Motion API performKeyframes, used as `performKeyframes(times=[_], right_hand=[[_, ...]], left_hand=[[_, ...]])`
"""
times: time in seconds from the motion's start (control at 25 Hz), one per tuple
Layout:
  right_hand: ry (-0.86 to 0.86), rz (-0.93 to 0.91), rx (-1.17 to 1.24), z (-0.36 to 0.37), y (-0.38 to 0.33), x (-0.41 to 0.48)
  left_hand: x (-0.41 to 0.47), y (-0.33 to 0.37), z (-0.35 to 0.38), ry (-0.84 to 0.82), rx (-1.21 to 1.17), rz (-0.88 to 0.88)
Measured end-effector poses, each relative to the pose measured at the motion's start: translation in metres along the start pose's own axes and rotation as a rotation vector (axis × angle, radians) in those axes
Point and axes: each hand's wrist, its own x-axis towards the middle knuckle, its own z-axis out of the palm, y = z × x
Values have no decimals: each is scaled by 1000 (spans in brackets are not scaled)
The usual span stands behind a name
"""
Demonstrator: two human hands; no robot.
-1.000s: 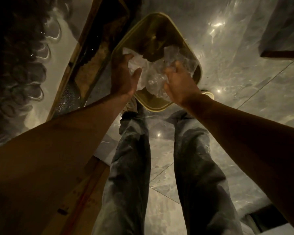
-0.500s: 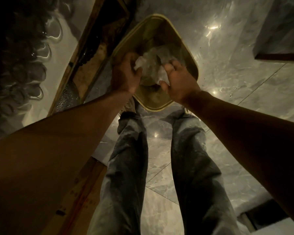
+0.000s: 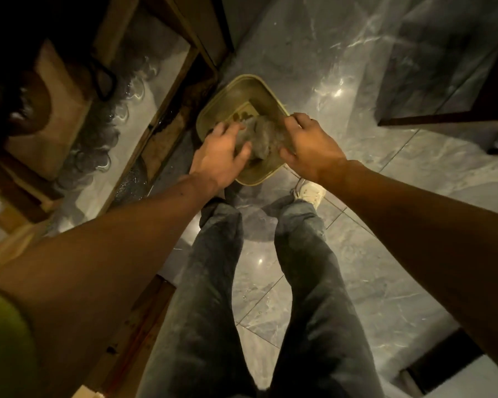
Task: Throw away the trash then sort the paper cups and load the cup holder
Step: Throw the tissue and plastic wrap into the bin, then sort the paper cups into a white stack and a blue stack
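Dim, warm light, view straight down. Both hands sit over a rounded-square bin [image 3: 243,84] on the floor [image 3: 357,196], pressing a crumpled wad of clear plastic trash [image 3: 263,136] into its mouth. Left hand [image 3: 220,156]: fingers curled over the wad's left side, thumb against its lower edge, partly closed around it. Right hand [image 3: 309,146]: fingers bent, fingertips pinching the wad's right edge near the bin rim, thumb underneath. The wad is level with the rim or just below it, between the two hands; can't tell if it rests on the bin bottom. Some dark bits and a pale patch show on the bin's inside, too blurred to identify.

Grey jeans [image 3: 213,282] and one white shoe [image 3: 309,193] sit below the bin, shoe just beside its near corner. Left of the bin: a wooden-framed shelf unit [image 3: 161,116] with rows of clear glasses [image 3: 98,139] on a lower level. Grey marble tiles, glossy with light spots. Dark cabinet [image 3: 443,81] upper right.

No readable writing, brands or labels anywhere. Paper cups and cup holder not identifiable in view.
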Motion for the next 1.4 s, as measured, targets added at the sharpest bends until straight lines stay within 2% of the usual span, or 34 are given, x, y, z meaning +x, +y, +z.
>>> performKeyframes(times=[0.28,0.56,0.72,0.88,1.12,1.4], right_hand=[[154,12,-83,-116,-35,-93],[461,201,-47,-240,-74,-201],[663,327,-20,-300,-82,-269],[859,397,-22,-355,-66,-342],[1119,479,-158,-426,-4,-481],[1271,661,-238,-462,94,-648]], left_hand=[[-70,95,-86,87,144,211],[-127,220,-186,227,143,464],[-150,303,-235,210,254,717],[-170,399,-264,265,357,969],[-224,554,-238,305,398,1270],[-289,733,-149,321,369,1505]])
